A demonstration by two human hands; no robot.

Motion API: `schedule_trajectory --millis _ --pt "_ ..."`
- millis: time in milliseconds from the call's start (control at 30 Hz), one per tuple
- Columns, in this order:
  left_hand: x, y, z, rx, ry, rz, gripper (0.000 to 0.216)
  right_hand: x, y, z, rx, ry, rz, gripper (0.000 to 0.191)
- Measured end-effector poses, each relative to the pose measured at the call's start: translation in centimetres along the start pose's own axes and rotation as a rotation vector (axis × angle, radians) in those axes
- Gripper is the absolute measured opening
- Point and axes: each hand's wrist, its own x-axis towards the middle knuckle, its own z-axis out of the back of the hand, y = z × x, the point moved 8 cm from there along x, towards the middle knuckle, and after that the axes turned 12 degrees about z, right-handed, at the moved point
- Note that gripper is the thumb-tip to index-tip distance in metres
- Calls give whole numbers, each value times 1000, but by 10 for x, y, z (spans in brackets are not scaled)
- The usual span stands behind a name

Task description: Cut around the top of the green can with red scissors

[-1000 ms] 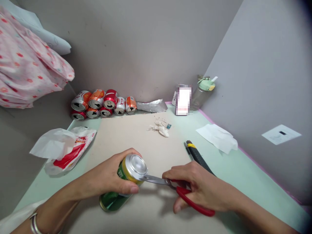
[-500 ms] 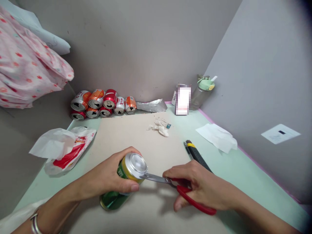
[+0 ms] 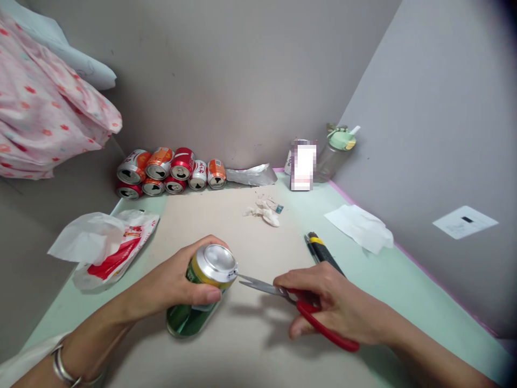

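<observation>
While the left hand (image 3: pixel 177 283) clasped the tilted can (image 3: pixel 215 263) over the desk (image 3: pixel 407 288), the right hand (image 3: pixel 341 302) gripped the scissors (image 3: pixel 286 293) just right of it, blades (image 3: pixel 262 285) slightly parted; cutting seemed under way, the next snip probably needing them brought onto the rim (image 3: pixel 229 276)

Green can (image 3: pixel 191 320): side partly covered by left hand (image 3: pixel 181 283). Scissors (image 3: pixel 269 287): grips partly hidden by right hand (image 3: pixel 327 299). Black-and-yellow tool (image 3: pixel 324 253): near end lost behind same hand. Upright object (image 3: pixel 304 167) at back: pixelated, unreadable. Wall plate (image 3: pixel 466 222): markings too small. Spotted cloth (image 3: pixel 52 118): cut by left edge.
</observation>
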Motion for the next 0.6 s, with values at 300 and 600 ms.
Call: schedule_trajectory --millis 300,600 --pt "1 -2 -6 28 -9 42 49 1 1 -4 -58 22 3 44" --pt "-1 -6 -6 43 -29 75 50 0 3 -1 -132 25 14 42"
